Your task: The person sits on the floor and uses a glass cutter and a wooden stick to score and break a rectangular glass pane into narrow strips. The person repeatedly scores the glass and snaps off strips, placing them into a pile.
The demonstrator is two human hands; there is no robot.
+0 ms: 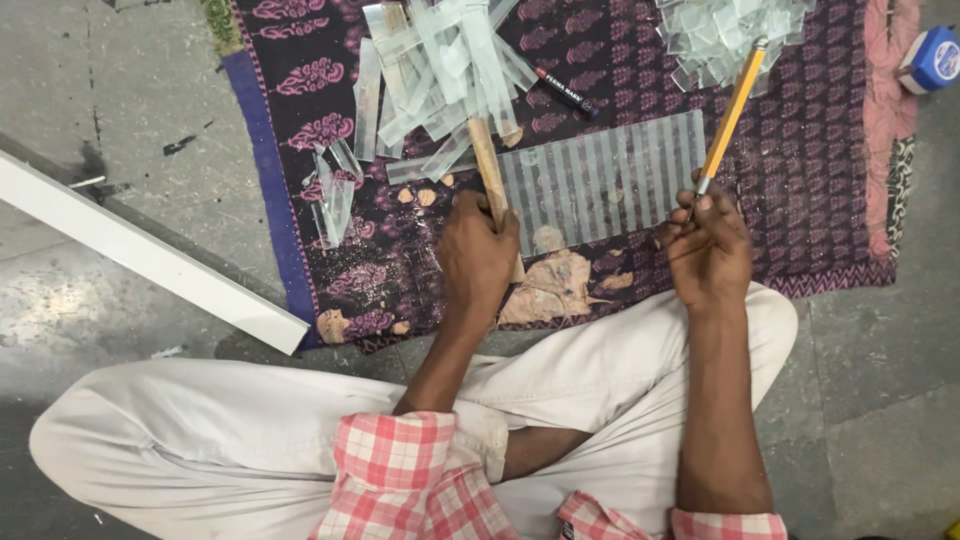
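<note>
I sit cross-legged on the floor before a dark patterned cloth (800, 180). My left hand (476, 255) grips a wooden stick (488, 165) that lies along the left edge of a clear glass sheet (605, 180) scored into narrow strips. My right hand (708, 245) holds a yellow-handled glass cutter (733, 110), its handle pointing up and away, at the sheet's right edge. A heap of long cut glass strips (440, 65) lies beyond the stick. A pile of small glass pieces (725, 35) sits at the top right.
A black marker (565, 92) lies between the glass piles. A few loose strips (335, 190) rest at the cloth's left side. A white bar (150, 255) lies slantwise on the concrete floor at left. A blue and white container (930, 58) stands at the far right.
</note>
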